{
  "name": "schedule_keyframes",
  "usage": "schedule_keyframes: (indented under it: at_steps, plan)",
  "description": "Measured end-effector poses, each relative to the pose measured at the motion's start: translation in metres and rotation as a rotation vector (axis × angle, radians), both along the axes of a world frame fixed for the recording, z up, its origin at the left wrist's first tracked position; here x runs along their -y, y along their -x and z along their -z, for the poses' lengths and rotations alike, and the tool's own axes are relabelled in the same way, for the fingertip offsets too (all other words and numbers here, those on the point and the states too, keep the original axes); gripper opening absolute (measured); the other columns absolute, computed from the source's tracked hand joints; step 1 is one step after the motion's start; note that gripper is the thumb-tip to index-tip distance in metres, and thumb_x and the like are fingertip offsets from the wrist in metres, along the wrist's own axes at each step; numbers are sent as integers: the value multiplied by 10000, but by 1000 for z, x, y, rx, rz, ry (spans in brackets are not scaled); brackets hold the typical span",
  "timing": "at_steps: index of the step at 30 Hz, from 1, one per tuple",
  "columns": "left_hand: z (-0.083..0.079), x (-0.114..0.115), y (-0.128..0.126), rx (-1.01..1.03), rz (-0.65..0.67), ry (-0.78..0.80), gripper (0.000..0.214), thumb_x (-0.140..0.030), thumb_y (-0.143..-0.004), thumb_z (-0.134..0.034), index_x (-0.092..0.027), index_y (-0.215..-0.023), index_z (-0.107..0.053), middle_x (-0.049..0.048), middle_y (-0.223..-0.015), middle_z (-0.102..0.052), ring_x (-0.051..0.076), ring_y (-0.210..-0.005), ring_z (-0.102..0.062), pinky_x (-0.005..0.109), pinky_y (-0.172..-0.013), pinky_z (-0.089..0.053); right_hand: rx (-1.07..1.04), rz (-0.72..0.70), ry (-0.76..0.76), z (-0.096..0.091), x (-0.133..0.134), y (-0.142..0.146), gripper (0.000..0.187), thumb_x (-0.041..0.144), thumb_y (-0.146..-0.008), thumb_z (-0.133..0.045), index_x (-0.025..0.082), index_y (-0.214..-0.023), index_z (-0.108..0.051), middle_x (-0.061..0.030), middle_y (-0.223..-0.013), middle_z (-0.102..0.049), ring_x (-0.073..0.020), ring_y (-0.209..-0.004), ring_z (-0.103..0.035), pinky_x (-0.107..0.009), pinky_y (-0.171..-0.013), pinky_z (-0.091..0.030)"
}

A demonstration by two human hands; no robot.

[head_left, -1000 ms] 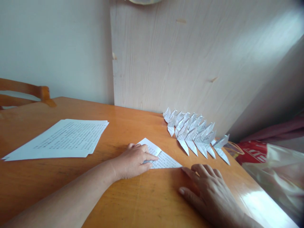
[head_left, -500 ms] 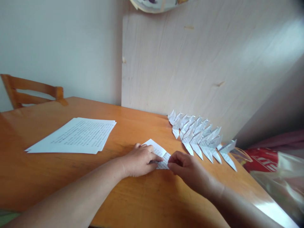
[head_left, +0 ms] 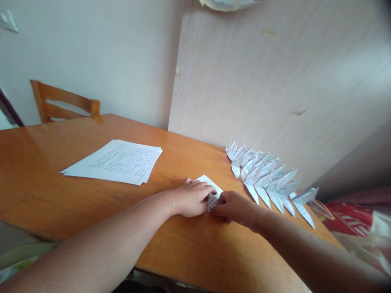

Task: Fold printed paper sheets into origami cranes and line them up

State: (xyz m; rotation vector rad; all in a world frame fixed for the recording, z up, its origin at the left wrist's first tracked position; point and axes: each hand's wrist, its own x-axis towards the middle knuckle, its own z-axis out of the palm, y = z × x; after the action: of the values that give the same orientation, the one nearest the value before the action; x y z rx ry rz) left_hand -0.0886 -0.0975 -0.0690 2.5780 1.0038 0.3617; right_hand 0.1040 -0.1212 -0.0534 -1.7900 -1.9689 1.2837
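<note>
A small folded piece of printed paper lies on the wooden table, partly covered by both hands. My left hand rests on its left side and holds it down with bent fingers; the thumb is hidden. At the right edge, my right hand is closed, its thumb and fingers pinching the paper. The two hands are close together. To the right stand several rows of folded printed paper pieces with pointed, raised tips.
A stack of printed sheets lies on the table to the left. Behind it is a wooden chair. A pale board leans along the back of the table. Beyond the right edge are red and whitish bags.
The view has turned slightly left. My right hand has moved nearer my left hand with the paper's right edge, and less of the printed part shows between them.
</note>
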Motion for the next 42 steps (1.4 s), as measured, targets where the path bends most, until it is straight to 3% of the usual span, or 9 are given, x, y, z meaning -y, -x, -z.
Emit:
schedule_keyframes:
  at_steps: [6,14,19,28,42]
  plan:
    - [-1,0,-1,0,0,12,400,-320,-817,-558,-268,-1214,-558,61,-1205,-649,296,-1158,-559,468,-950,-368,51,-17,-7,1,-3,1,125,221,-689,-630,203,-599,-545,27,-490,-569,-113,-474,-516,-225,-454,-365]
    - [-3,0,-1,-10,5,0,378,-328,-803,-578,-289,-1179,-586,52,-1170,-639,291,-1118,-568,453,-940,-370,23,-17,78,-6,-6,-1,87,178,-660,-636,192,-594,-581,11,-567,-640,-131,-545,-612,-229,-530,-468]
    - [-4,0,0,-6,14,13,407,-310,-784,-588,-323,-1191,-597,34,-1096,-636,282,-1072,-579,452,-917,-368,48,-2,87,-8,-8,-7,84,164,-653,-641,190,-594,-587,15,-569,-636,-120,-516,-593,-228,-518,-448]
    - [-2,-1,1,-18,39,1,408,-281,-812,-567,-392,-1194,-658,27,-995,-614,269,-1030,-576,433,-916,-354,184,36,38,-13,-5,-35,138,203,-665,-694,198,-611,-567,43,-503,-561,-104,-473,-514,-221,-455,-320]
    - [-3,-2,0,-32,33,13,413,-244,-822,-548,-426,-1166,-686,22,-1036,-629,250,-1022,-574,379,-862,-322,295,145,63,-10,-3,-90,163,241,-675,-704,206,-632,-551,50,-452,-530,-96,-437,-445,-232,-425,-232]
